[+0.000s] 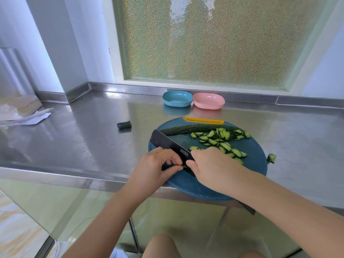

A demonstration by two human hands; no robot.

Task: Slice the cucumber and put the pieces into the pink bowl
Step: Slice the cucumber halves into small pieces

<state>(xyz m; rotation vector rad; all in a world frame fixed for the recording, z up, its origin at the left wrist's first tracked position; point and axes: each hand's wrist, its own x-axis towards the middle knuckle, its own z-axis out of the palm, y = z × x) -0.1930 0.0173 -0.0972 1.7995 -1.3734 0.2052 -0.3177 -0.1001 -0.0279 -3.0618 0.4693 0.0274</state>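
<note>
- The knife (pixel 168 145) is gripped by the right hand (pixel 210 164), fingers curled round it.
- A small cucumber stub (pixel 184 166) is pinched by the left hand (pixel 158 164) against the blade, near side of the cutting board (pixel 256 164).
- So little is left that fingertips are best tucked back and cuts kept short.
- An uncut half (pixel 188 129) lies far, slices (pixel 223 140) right; the pink bowl (pixel 208 101) stands beyond.

1. Two bowls, upper middle: one blue bowl (pixel 177 98), one pink bowl (pixel 208 101).
2. One round cutting board (pixel 256 164), lower middle.
3. One black knife (pixel 167 144).
4. One long cucumber piece (pixel 188 129).
5. Lots of cucumber slices (pixel 219 140), too many to count.
6. Two chunks off the board: one dark end (pixel 124 124) left, one green chunk (pixel 271 158) right.
7. One tiny cucumber bit (pixel 184 166).
8. Two hands: left hand (pixel 154 164), right hand (pixel 210 164).
</note>
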